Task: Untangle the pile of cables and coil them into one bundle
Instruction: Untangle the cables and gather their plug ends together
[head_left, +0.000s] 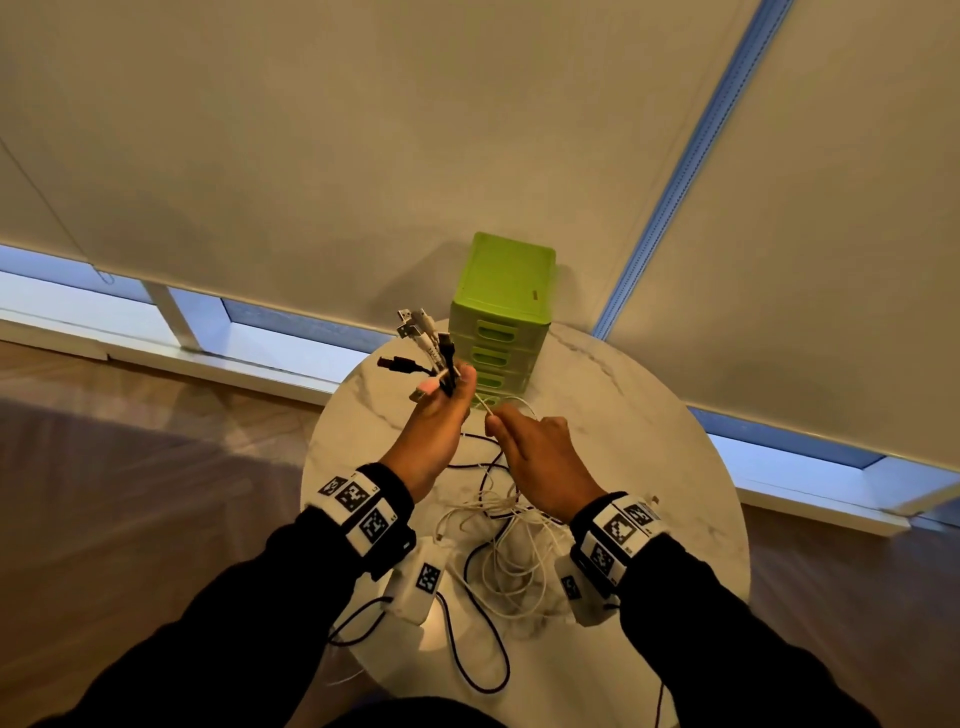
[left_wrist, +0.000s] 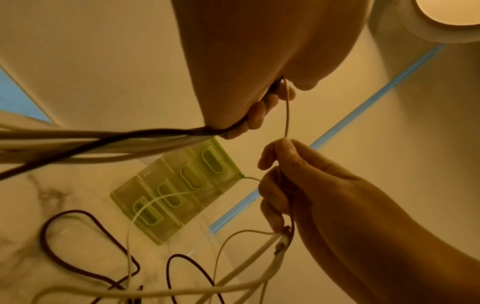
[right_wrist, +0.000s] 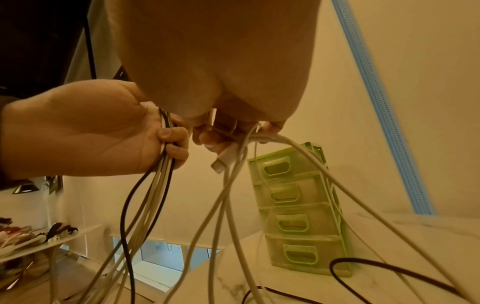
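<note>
While left hand (head_left: 434, 431) grips cables (head_left: 423, 343), right hand (head_left: 540, 457) fingers pinch white cable (left_wrist: 287, 107); drawers (head_left: 501, 332) shut.

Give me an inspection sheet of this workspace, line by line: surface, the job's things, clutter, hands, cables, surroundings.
Surface: round white marble table.
Job's things: gathered plug ends, white and black, fan out above the left hand; loose tangle lies on the table below both hands.
Clutter: green drawer unit with four drawers stands at the table's far edge.
Hands: left hand grips the gathered cables; right hand pinches a thin white cable that runs up to the left hand, with more strands in its fingers.
Cables: some loops hang over the table's near edge.
Surroundings: drawn blinds, wooden floor.
</note>
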